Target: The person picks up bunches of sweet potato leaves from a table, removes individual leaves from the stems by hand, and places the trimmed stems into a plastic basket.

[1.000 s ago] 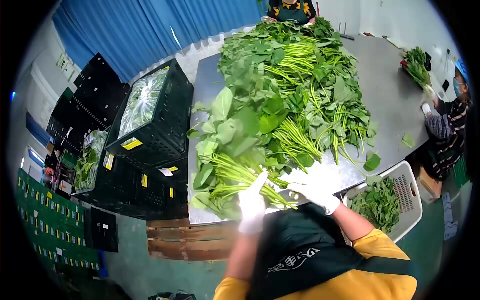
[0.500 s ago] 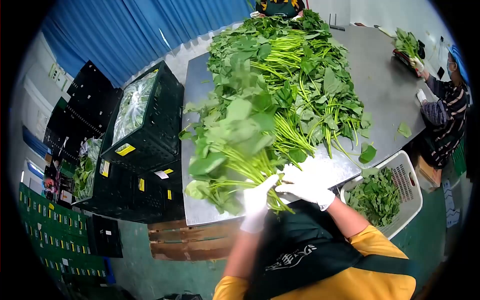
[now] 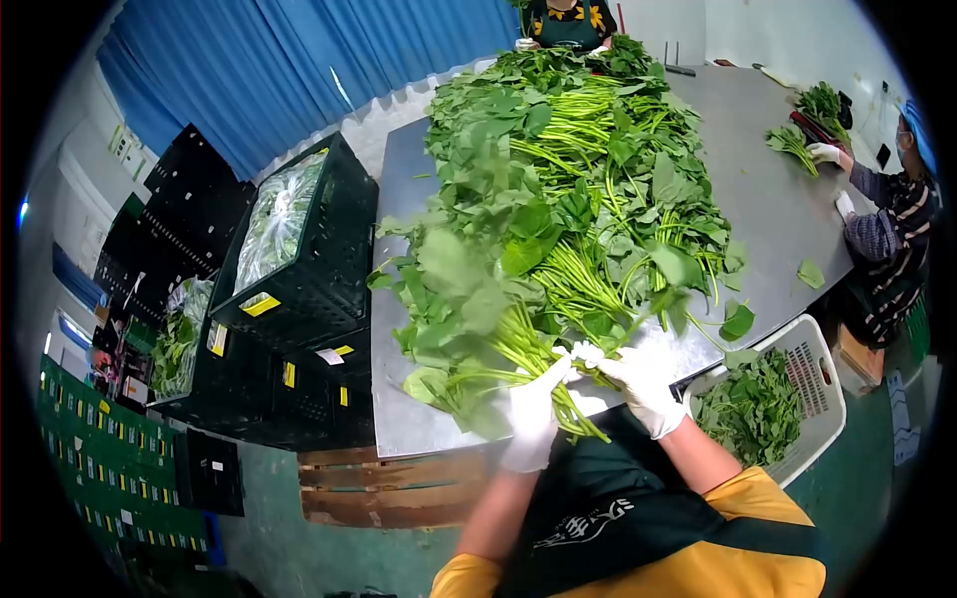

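Note:
Leafy green stems (image 3: pixel 528 349) form a bunch in my gloved left hand (image 3: pixel 536 409), whose fingers are wrapped round the stem ends near the table's front edge. Just right of it, my gloved right hand (image 3: pixel 643 384) pinches a leafy stem (image 3: pixel 670 299) that stands up and to the right of the bunch. The fingertips of both hands are close together. Beyond them a large heap of leafy greens (image 3: pixel 588 189) covers much of the metal table (image 3: pixel 763 189), with stems and leaves lying in mixed directions.
A white basket (image 3: pixel 822 399) of greens stands at the table's right front corner. Dark crates (image 3: pixel 319 279) with bagged greens are stacked on the left. One person (image 3: pixel 887 239) handles greens at the right; another (image 3: pixel 570 25) stands at the far end. A wooden pallet (image 3: pixel 389 488) lies below.
My right hand has moved slightly right and now has a separate leafy stem in its fingers. My left hand still holds the bunch. The person on the right has lowered their greens to the table.

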The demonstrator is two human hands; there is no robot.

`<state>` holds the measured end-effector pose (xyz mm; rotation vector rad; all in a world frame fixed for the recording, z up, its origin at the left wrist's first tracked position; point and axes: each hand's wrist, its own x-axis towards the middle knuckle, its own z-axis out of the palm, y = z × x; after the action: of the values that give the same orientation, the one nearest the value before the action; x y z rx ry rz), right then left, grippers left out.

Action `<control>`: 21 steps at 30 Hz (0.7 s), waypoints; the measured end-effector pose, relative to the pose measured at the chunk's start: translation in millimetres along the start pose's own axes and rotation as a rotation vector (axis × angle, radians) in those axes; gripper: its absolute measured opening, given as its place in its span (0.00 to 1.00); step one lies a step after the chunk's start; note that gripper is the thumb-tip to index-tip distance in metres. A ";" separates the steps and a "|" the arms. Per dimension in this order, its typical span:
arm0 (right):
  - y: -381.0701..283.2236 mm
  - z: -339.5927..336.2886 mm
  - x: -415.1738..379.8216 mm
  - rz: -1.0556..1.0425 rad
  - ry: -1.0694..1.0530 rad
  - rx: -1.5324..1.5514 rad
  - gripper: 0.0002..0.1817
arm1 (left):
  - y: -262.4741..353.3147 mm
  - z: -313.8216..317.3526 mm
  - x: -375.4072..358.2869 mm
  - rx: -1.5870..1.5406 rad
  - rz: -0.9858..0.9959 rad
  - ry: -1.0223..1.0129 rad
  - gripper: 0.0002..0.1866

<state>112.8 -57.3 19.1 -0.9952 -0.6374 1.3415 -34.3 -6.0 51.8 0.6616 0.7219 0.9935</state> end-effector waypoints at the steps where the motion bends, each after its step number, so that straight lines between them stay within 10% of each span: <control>1: 1.1 -3.6 -4.2 -0.046 0.048 -0.057 0.12 | -0.6 3.7 -1.5 0.001 -0.007 -0.004 0.11; 10: -3.0 -8.1 -41.1 -0.282 0.305 -0.219 0.09 | -40.5 -9.4 4.9 0.154 0.208 -0.022 0.05; 16: -8.3 -192.9 -38.9 -0.574 0.325 0.851 0.25 | 54.7 -42.1 2.2 0.129 0.391 0.355 0.11; 19: -37.5 -186.2 -37.6 -0.480 0.180 1.225 0.39 | 46.9 -78.5 8.5 0.904 0.725 0.209 0.12; 21: -35.0 -140.3 -17.2 -0.381 0.053 0.823 0.47 | 32.5 -77.9 8.6 0.513 0.418 0.128 0.11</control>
<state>247.4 -102.6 -13.5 -0.2208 -0.1703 1.0737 -108.9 27.3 28.7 1.2406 0.9883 1.2506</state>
